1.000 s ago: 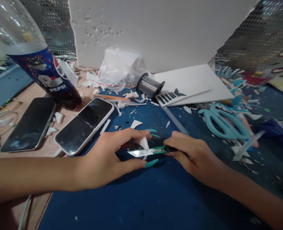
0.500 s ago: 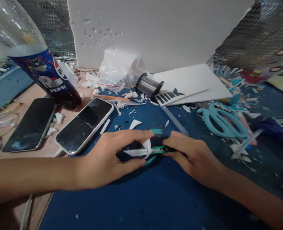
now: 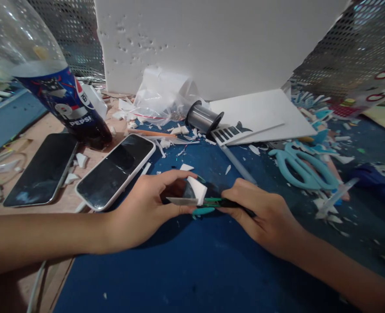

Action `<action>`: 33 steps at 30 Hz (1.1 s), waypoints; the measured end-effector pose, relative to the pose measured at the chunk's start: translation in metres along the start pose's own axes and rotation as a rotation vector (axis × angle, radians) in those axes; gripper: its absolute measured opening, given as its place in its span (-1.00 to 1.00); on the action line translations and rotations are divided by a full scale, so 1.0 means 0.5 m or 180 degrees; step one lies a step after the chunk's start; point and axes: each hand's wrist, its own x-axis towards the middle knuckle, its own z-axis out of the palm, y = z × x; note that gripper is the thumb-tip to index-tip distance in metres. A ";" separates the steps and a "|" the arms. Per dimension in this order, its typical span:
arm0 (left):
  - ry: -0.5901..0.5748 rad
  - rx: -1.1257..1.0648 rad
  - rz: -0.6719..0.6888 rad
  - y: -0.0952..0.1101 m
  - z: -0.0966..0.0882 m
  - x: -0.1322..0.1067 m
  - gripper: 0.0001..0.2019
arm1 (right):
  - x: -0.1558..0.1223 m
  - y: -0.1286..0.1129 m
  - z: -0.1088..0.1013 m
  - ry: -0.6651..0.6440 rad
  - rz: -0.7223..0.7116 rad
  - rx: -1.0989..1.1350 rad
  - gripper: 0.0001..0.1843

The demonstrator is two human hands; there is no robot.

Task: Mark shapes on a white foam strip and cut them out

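My right hand (image 3: 264, 213) is closed round the dark handle of a green utility knife (image 3: 208, 201); its silver blade points left across the blue mat (image 3: 179, 269). My left hand (image 3: 143, 208) pinches a small white foam piece (image 3: 197, 189) between finger and thumb, right at the blade. The blade passes under or through the piece; I cannot tell which. Both hands rest low on the mat, almost touching.
Two phones lie left: a white one (image 3: 116, 169) and a dark one (image 3: 42, 169). A tilted Pepsi bottle (image 3: 49, 82) stands behind them. A wire spool (image 3: 204, 117), white foam sheets (image 3: 260, 113), teal scissors (image 3: 301, 167) and foam scraps lie around. A big foam board (image 3: 212, 43) stands behind.
My left hand has curled in from a spread grip to a pinch on the white foam piece. The piece has turned and risen against the blade. The right hand has barely moved.
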 end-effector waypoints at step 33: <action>-0.0179 0.0539 0.0640 -0.002 -0.009 -0.006 -0.63 | -0.004 0.001 -0.012 -0.0116 0.0009 -0.0036 -0.79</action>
